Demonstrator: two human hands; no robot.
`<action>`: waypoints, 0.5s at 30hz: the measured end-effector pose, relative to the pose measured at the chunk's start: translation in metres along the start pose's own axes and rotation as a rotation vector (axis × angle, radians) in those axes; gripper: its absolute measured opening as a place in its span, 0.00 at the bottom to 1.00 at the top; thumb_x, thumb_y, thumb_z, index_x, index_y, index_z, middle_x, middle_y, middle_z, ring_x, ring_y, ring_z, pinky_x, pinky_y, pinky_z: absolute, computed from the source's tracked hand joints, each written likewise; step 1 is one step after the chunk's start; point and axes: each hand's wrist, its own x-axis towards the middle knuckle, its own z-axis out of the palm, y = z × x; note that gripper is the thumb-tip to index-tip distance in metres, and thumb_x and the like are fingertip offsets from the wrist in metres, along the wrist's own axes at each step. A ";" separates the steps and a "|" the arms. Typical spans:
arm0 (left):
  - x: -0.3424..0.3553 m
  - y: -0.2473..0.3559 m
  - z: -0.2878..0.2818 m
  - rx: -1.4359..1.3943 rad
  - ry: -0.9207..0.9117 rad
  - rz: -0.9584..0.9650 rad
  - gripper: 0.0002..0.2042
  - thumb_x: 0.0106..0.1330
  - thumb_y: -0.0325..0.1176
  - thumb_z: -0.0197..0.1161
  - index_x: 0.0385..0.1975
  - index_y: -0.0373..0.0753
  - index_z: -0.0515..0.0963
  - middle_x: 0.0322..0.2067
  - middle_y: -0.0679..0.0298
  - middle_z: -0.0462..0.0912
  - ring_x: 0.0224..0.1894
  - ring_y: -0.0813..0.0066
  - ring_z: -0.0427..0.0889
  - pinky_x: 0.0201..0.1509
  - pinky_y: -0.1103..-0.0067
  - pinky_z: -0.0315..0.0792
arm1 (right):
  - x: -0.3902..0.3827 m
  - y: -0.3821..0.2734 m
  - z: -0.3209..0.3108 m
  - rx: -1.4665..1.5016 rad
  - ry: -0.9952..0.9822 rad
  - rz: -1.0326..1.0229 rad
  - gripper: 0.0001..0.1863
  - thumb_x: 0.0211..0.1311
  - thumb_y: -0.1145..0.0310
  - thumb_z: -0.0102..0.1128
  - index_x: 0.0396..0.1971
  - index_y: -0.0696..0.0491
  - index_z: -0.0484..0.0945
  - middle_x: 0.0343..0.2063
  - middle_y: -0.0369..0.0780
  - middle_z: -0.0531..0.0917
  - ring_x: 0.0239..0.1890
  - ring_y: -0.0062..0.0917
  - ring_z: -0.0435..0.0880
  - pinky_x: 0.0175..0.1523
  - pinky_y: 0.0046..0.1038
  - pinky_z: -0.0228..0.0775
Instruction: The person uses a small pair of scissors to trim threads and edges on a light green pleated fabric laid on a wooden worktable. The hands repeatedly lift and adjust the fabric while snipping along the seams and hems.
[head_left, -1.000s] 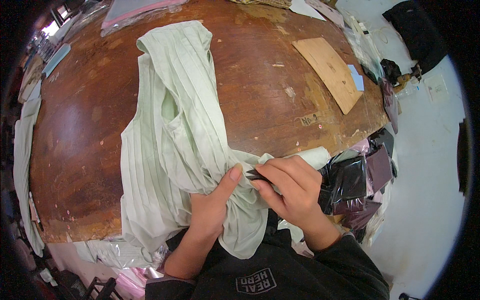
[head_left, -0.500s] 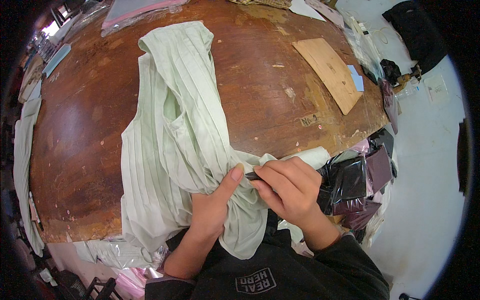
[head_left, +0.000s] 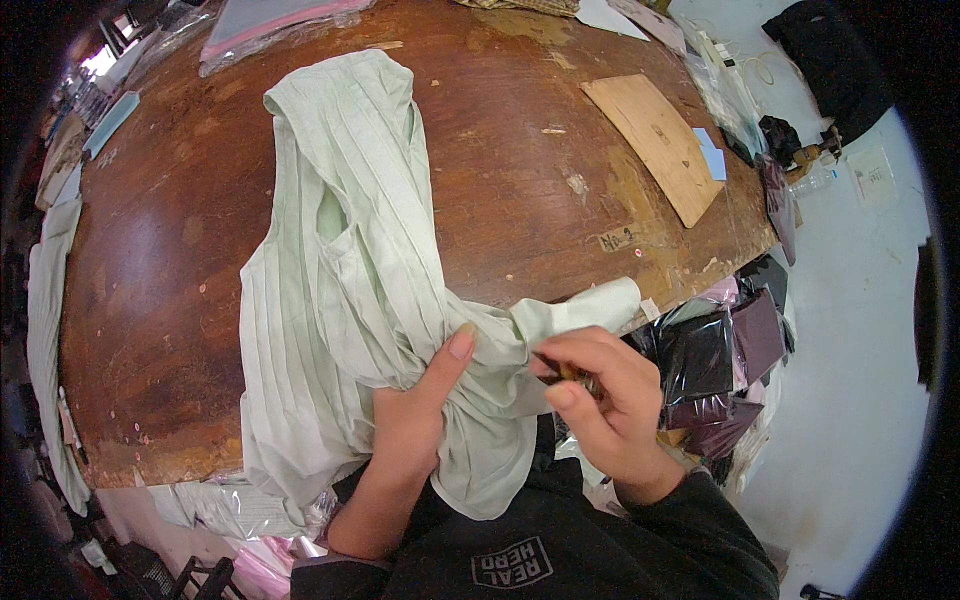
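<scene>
A pale green pleated garment (head_left: 385, 230) lies bunched over the near part of the table, its lower folds hanging over the front edge against me. My left hand (head_left: 412, 420) grips a gathered part of it, thumb on top and the fingers hidden under the cloth. Just to the right, my right hand (head_left: 625, 415) is closed around small dark thread snips (head_left: 556, 370), mostly covered by the fingers. Their tip points left, close to the cloth. Beyond that hand, a rolled-looking end of the garment stretches right along the table edge.
The worn brown wooden table (head_left: 170, 300) bears a thin wooden board (head_left: 655, 145) and light blue card pieces (head_left: 710, 155) at right. Plastic-wrapped dark packets (head_left: 700, 355) are piled below its right edge. A pink-edged plastic packet (head_left: 265, 25) lies at the far side.
My right hand has drawn right and slightly down with the snips, away from my left thumb. The cloth between the hands is more spread, and the garment's far end has shifted slightly nearer and left.
</scene>
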 end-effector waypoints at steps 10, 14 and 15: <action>-0.002 -0.001 -0.002 0.093 -0.041 0.083 0.19 0.56 0.23 0.64 0.48 0.32 0.69 0.41 0.63 0.75 0.42 0.78 0.74 0.46 0.82 0.69 | 0.003 0.005 0.001 0.707 -0.214 0.689 0.13 0.64 0.69 0.48 0.39 0.65 0.73 0.29 0.41 0.78 0.21 0.20 0.76 0.26 0.20 0.68; -0.001 -0.003 -0.004 0.099 -0.094 0.151 0.17 0.57 0.23 0.64 0.46 0.32 0.70 0.40 0.64 0.76 0.40 0.78 0.75 0.45 0.83 0.69 | 0.004 0.007 0.003 0.692 -0.222 0.707 0.13 0.64 0.68 0.49 0.36 0.64 0.74 0.27 0.39 0.78 0.19 0.18 0.75 0.23 0.18 0.65; -0.001 -0.004 -0.004 0.114 -0.097 0.149 0.16 0.57 0.23 0.64 0.45 0.32 0.71 0.39 0.64 0.76 0.40 0.79 0.75 0.44 0.83 0.69 | 0.005 0.007 0.002 0.689 -0.218 0.714 0.13 0.64 0.68 0.49 0.36 0.64 0.74 0.26 0.38 0.78 0.18 0.17 0.74 0.22 0.17 0.65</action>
